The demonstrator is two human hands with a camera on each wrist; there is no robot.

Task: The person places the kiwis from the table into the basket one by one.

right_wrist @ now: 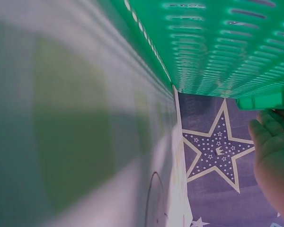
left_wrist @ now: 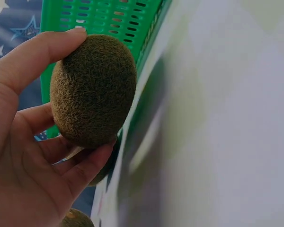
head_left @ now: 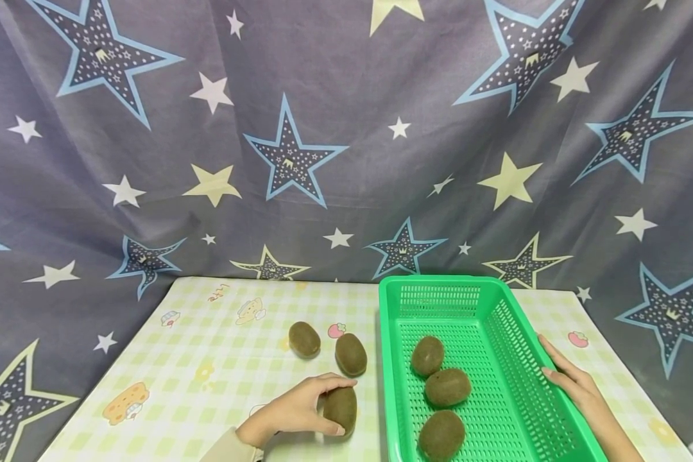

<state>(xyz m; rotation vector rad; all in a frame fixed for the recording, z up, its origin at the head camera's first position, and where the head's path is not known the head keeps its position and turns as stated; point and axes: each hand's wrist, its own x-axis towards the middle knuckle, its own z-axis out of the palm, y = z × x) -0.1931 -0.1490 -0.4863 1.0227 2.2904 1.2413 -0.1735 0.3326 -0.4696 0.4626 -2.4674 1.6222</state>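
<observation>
My left hand holds a brown, fuzzy kiwi between thumb and fingers, close over the tablecloth left of the basket. In the left wrist view the thumb lies along one side of this kiwi, with the fingers round the other. Two more kiwis lie just beyond that hand, one oval kiwi nearer the basket and another kiwi farther left. My right hand holds the right rim of a green plastic basket; in the right wrist view its fingers curl up under the rim.
Three kiwis sit along the basket's left side: a far kiwi, a middle kiwi and a near kiwi. A checked tablecloth with printed cartoons covers the table. Behind it hangs a grey curtain with stars.
</observation>
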